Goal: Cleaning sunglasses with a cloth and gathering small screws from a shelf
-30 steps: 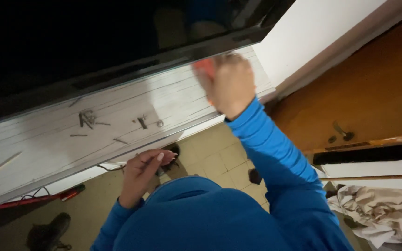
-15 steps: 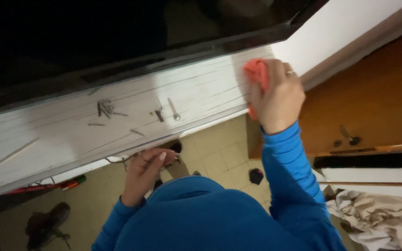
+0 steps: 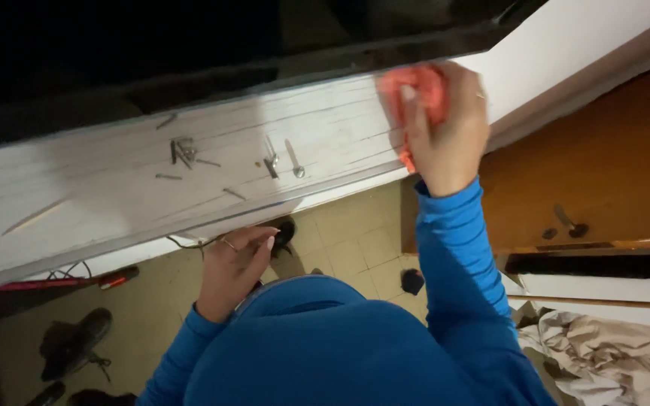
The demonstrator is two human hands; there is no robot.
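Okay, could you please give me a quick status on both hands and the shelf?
Right hand presses orange cloth on white shelf, far end. Left hand empty, below front edge. Loose screws lie mid-shelf.

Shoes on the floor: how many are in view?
2 shoes: one dark laced shoe lies on the tiled floor at lower left, another at the bottom edge, mostly cut off. More may be hidden.

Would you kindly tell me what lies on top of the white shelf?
On the white shelf lie loose screws; the right hand presses a pink cloth there, hiding the surface beneath.
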